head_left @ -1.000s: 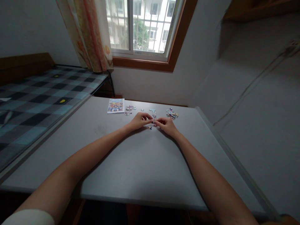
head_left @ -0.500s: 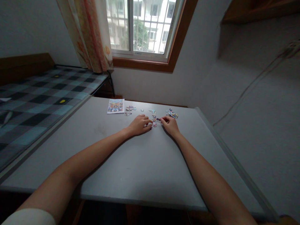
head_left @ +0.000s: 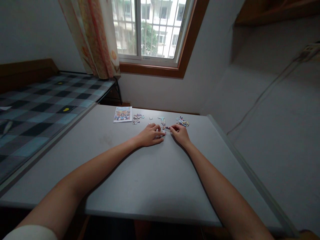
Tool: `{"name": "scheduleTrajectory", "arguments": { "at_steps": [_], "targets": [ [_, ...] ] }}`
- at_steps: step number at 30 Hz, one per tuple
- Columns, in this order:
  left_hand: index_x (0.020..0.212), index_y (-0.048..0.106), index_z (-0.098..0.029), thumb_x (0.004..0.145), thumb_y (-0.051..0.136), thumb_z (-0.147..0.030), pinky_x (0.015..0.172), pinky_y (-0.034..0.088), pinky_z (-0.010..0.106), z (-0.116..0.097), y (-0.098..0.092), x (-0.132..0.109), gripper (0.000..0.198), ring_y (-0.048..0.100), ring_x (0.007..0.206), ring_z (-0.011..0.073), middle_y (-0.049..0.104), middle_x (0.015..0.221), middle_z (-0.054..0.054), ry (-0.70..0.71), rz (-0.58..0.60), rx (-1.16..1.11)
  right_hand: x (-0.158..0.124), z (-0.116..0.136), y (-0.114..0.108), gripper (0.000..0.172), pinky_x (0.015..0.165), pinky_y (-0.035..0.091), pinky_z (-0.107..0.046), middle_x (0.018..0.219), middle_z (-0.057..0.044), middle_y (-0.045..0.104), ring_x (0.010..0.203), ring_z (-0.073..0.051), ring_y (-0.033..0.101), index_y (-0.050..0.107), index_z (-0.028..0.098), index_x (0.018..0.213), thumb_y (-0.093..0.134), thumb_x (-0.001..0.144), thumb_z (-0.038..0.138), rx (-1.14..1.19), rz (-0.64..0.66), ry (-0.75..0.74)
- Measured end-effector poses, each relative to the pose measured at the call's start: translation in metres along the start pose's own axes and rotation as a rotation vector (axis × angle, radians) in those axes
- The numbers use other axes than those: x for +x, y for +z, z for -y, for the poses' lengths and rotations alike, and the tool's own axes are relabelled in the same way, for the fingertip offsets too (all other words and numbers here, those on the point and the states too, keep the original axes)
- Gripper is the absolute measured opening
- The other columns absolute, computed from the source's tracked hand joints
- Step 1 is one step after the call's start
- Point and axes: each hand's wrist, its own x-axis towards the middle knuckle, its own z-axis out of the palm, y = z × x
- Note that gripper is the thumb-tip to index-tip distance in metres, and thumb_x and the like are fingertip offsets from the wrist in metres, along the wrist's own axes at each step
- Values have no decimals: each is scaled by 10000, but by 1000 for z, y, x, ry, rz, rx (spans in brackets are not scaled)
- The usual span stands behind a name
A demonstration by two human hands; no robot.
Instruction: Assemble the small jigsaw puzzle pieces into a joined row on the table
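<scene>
A narrow strip of joined jigsaw puzzle pieces [head_left: 163, 122] lies on the white table, running toward me between my hands. My left hand [head_left: 151, 134] rests at its near left end, fingers apart and stretched over the pieces there, covering some of them. On the strip's right side, my right hand [head_left: 180, 134] pinches a small dark puzzle piece [head_left: 167, 128] between thumb and fingertips, close to the strip's edge. Whether that piece touches the strip I cannot tell.
Loose pieces form one pile [head_left: 182, 121] at the right and another [head_left: 137, 117] at the left. A printed picture sheet [head_left: 122, 114] lies at the table's back left. A bed [head_left: 50, 96] stands left of the table [head_left: 140, 180]; a wall borders the right.
My left hand's fingers have stretched out farther right over the near end of the strip. My right hand stays almost in place with its piece. The view has shifted slightly.
</scene>
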Motion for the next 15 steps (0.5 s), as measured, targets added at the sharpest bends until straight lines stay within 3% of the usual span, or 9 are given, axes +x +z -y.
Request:
{"name": "scheduleTrajectory", "arguments": {
  "at_steps": [4,10,15],
  "targets": [
    [1158,684,-260,916,535,-424,909,391,389,-1,0,0,328,512,1009,226,606,1096,80,-35,-44,15,0,2,0,275,613,425,-289,656,-52,663,604,-162,564,664,158,700,550,765,400,11,-4,11],
    [1020,713,-215,911,549,-350,861,383,381,0,2,1,239,537,953,219,663,972,56,-161,-148,76,0,4,0,253,610,429,-293,650,-49,668,598,-162,564,669,166,691,569,751,391,15,-16,5],
    [1014,701,-211,897,592,-374,832,383,372,2,1,2,228,559,899,207,678,910,38,-263,-212,52,-2,12,5,289,587,436,-286,655,-48,680,583,-158,567,690,166,726,590,760,434,151,32,-12]
  ]
}}
